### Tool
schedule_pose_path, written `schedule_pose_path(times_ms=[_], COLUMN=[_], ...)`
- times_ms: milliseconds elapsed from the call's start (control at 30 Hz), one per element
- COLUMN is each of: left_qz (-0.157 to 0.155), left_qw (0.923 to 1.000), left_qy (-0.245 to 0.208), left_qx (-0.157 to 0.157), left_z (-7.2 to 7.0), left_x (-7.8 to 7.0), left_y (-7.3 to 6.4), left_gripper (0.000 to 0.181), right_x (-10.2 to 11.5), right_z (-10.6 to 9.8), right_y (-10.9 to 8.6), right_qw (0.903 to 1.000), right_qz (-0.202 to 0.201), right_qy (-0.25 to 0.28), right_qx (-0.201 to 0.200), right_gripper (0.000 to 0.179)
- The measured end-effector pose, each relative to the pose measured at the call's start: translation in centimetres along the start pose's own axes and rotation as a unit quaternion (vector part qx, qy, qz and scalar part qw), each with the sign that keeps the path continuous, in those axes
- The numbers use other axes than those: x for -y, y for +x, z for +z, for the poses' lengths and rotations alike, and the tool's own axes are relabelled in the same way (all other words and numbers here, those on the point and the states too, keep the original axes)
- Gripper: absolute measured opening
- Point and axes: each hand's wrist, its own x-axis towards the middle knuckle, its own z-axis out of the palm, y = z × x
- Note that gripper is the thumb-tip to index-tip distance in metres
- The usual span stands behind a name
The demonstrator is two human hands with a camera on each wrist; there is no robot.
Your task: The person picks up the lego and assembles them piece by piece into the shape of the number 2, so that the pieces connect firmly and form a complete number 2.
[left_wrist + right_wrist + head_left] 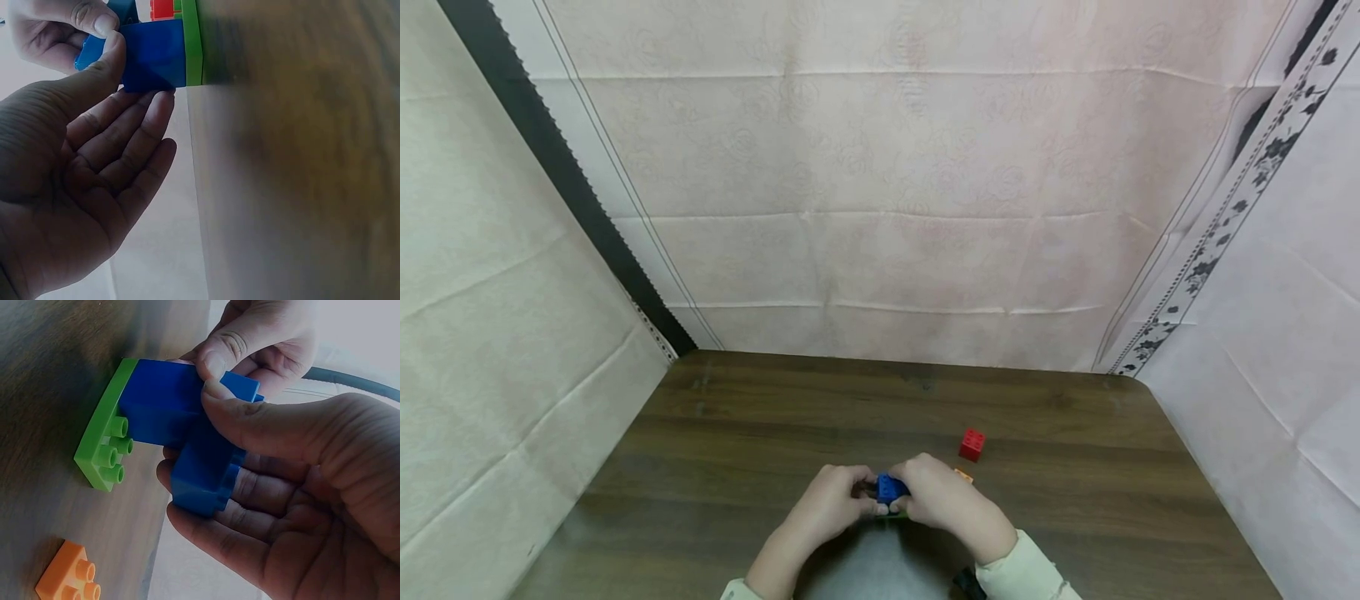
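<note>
A green plate [105, 419] with studs lies on the wooden table, and a blue brick [159, 400] stands on it. Across the top of that brick sits a second blue brick [203, 465], pointing sideways. My right hand [940, 492] grips this upper brick, thumb [244, 419] on one side and fingers on the other. From the opposite side my left hand [831, 500] pinches the blue stack between thumb [103, 65] and fingertips. Both thumb tips meet close together at the joint of the bricks. The fingers partly cover the upper brick.
A red brick [972, 445] lies on the table [737, 433] beyond my right hand. An orange brick [61, 569] lies nearer, partly hidden by that hand in the head view. Pale cloth walls [880, 167] stand at the back and both sides.
</note>
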Motion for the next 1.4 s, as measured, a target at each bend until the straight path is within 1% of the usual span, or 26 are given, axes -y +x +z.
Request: schedule_pose_path(times_ms=[233,367,467,600,933,1133,1400], left_qz=[0.018,0.021,0.026,0.034,0.035,0.027,0.030], left_qw=[0.9998,0.9997,0.9995,0.9993,0.9992,0.9993,0.9990], left_qy=[0.007,0.001,-0.005,-0.002,0.015,0.020,0.032], left_qx=[0.006,0.014,0.015,0.012,0.011,0.017,0.013], left_z=[-0.1,-0.3,-0.5,-0.5,-0.5,-0.7,-0.6], left_x=[0.0,-0.1,-0.2,-0.5,-0.9,-0.9,-0.9], left_y=[-0.2,-0.3,-0.4,-0.3,-0.2,-0.2,-0.2], left_gripper=[0.023,0.028,0.031,0.030,0.026,0.027,0.028], right_x=[0.0,0.1,0.1,0.0,-0.3,-0.2,-0.2], right_z=[0.1,0.0,0.0,0.1,0.2,0.1,0.1], right_y=[0.0,-0.1,-0.2,-0.1,-0.1,-0.1,-0.1], right_qw=[1.0000,0.9999,0.9998,0.9997,0.9994,0.9995,0.9994], right_qz=[0.000,-0.007,-0.014,-0.019,-0.027,-0.025,-0.026], right_qy=[0.000,0.000,-0.002,-0.006,-0.008,-0.005,-0.008], right_qx=[0.001,-0.007,-0.012,-0.016,-0.020,-0.018,-0.020], right_gripper=[0.017,0.014,0.011,0.011,0.013,0.012,0.013])
